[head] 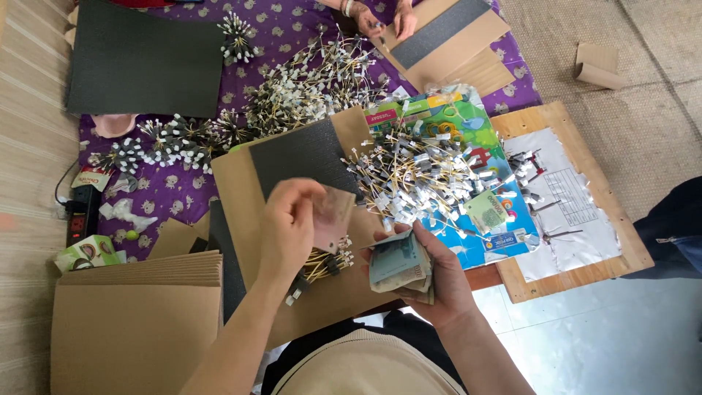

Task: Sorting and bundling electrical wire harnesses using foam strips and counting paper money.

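Over brown card sheets [241,183], 1 banknote [333,216] is pinched by the left hand [289,223], and a banknote wad [398,267] is clasped by the right hand [439,274].

We see both of our forearms bare from the elbow down, with no sleeves, watch or rings on our left hand [289,223] or right hand [439,274]. Below them shows a cream ribbed top, and above it something dark, possibly trousers, though the view is unclear.
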